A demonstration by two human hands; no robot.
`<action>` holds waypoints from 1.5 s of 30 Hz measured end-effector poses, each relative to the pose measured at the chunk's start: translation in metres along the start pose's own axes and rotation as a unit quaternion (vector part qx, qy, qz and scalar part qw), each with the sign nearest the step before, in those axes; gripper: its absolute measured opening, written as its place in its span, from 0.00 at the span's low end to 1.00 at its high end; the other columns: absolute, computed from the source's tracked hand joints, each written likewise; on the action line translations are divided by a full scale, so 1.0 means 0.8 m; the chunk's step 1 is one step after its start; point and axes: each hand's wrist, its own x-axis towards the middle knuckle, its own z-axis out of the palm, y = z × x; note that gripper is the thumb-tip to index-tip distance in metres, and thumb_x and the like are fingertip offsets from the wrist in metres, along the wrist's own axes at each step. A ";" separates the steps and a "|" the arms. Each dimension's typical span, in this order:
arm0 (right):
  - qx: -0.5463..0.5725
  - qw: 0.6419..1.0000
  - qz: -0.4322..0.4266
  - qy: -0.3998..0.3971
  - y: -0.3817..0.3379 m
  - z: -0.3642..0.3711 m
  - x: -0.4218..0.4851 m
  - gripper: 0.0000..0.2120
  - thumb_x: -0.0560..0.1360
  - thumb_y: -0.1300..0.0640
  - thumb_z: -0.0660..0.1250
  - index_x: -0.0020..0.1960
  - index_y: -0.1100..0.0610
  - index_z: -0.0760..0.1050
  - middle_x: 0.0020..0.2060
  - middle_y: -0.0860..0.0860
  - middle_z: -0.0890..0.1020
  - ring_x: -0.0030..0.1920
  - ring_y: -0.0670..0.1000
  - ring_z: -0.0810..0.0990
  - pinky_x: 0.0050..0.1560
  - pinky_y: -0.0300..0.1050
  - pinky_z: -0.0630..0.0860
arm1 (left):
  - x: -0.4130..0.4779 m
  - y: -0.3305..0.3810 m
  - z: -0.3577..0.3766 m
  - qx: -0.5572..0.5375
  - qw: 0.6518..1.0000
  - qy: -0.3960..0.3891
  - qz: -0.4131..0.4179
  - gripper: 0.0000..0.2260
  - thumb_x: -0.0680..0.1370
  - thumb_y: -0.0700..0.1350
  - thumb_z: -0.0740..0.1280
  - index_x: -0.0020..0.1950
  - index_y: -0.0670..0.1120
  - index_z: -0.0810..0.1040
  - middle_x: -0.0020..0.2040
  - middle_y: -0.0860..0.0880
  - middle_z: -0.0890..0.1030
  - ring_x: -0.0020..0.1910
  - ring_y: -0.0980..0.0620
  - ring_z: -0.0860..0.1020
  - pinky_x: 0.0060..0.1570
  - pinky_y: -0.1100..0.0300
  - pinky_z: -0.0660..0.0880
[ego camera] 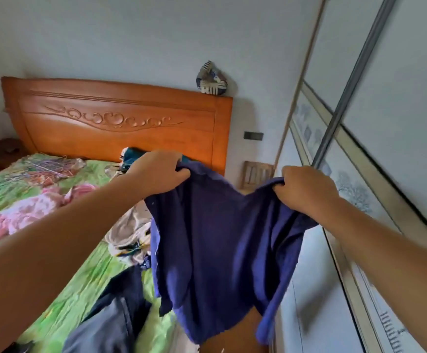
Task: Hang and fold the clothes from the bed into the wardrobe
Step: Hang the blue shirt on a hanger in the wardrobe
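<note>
Head view: the left hand (156, 171) and the right hand (306, 187) are both held up in front of the person. Each has its fingers curled tightly round a bunched piece of the top edge of a dark blue garment (215, 238), so both grips are closed on the cloth. The edge sags in a shallow dip between the two fists. The rest of the garment hangs below them in loose folds, beside the bed (62, 289) and not lying on it. What kind of garment it is cannot be told. Below the left hand's grip a crumpled beige heap of clothes (128, 230) lies on the green floral bedspread, partly hidden behind the hanging cloth. Lower again, dark trousers (110, 319) lie near the edge of the bed. Just behind the left fist a teal garment (133, 155) rests against the carved wooden headboard (120, 118). Well off to the left of that grip is a tangle of thin coloured items (41, 166), too blurred to name. Beyond the dip between the fists stands a slatted wooden chair back (257, 174). To the right of the right hand's grip run the pale sliding doors of the wardrobe (360, 123). Above both grips a patterned ornament (211, 79) sits at the headboard's right end.
</note>
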 end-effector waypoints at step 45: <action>-0.060 0.751 0.655 0.057 -0.027 -0.143 -0.493 0.28 0.73 0.25 0.55 0.35 0.50 0.69 0.37 0.49 0.76 0.37 0.50 0.73 0.41 0.46 0.73 | -0.083 0.483 0.003 -0.176 0.596 -0.129 0.773 0.29 0.73 0.72 0.52 0.39 0.49 0.76 0.35 0.48 0.79 0.37 0.50 0.76 0.40 0.55 0.71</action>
